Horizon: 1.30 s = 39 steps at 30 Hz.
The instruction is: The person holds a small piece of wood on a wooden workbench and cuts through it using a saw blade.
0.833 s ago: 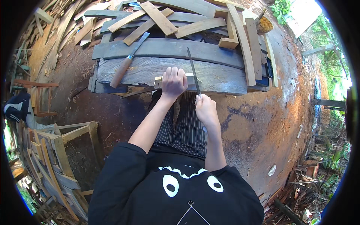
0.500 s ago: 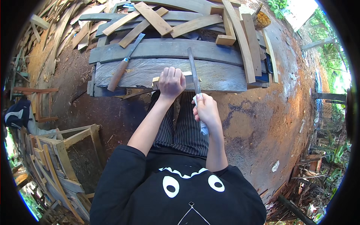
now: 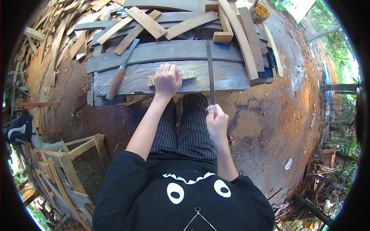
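Observation:
My left hand (image 3: pixel 167 81) is closed over a small pale wood block (image 3: pixel 189 75) and presses it on the weathered plank top of the workbench (image 3: pixel 227 77). Thin cut lines show across the part of the block right of my fingers. In my right hand (image 3: pixel 217 121) is the lower end of a long, narrow, dark metal blade (image 3: pixel 210 69), pointing away from me over the bench. It lies to the right of the block, apart from it. Whether it is a saw or a file I cannot make out. A wood-handled chisel (image 3: pixel 115 84) rests on the bench left of my left hand.
Loose boards (image 3: pixel 146 22) cross one another at the back of the bench. Long planks (image 3: pixel 242 42) lie at its right end, beside a dark phone-like object (image 3: pixel 271 57). Scrap wood (image 3: pixel 61 38) is heaped at far left, and a wooden frame (image 3: pixel 83 148) stands at lower left.
The blade has moved right, away from the block, and now stands nearly straight where it was tilted. My right hand has shifted right and slightly nearer; my left hand still holds the block.

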### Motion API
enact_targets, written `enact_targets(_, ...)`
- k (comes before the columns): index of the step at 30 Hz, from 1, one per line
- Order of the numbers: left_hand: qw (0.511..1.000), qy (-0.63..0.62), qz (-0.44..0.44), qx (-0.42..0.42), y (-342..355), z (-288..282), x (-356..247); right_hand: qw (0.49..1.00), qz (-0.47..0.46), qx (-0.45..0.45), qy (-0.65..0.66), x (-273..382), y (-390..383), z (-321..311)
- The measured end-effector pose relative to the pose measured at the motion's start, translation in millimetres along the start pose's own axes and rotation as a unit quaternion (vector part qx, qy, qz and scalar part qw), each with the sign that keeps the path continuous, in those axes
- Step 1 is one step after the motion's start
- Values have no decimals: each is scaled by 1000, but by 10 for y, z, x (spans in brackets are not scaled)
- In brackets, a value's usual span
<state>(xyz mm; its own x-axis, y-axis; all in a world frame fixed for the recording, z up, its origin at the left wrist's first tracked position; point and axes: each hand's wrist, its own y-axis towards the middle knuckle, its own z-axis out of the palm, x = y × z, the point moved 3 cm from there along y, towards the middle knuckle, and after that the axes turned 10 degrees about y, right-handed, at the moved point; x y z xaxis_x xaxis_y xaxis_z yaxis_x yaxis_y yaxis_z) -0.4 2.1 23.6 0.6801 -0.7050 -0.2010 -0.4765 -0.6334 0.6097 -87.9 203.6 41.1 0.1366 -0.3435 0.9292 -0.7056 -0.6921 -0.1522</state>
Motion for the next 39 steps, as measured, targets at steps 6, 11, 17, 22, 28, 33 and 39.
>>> enact_targets(6, 1000, -3, -11, 7, 9, 64, 96, 997, -43, 43, -54, -20, -243, 86)
enact_targets(11, 988, -40, -92, 114, 202, 135, 173, 996, -46, 52, -60, -28, -258, 89)
enact_targets(17, 991, 14, -92, 95, 221, 138, 175, 992, -39, 69, -93, -8, -182, 167)
enact_targets(22, 988, 13, -104, 109, 156, 169, 199, 984, -34, 86, -153, 42, -170, 221)
enact_targets(28, 990, 39, -112, 76, 133, 186, 166, 977, -35, 88, -190, 19, -271, 252)
enact_targets(33, 996, 53, -66, 40, 108, 147, 142, 972, -8, 98, -212, 67, -317, 293)
enact_targets(39, 999, 45, 18, 1, 55, 211, 190, 968, 18, 111, -224, 135, -301, 427)
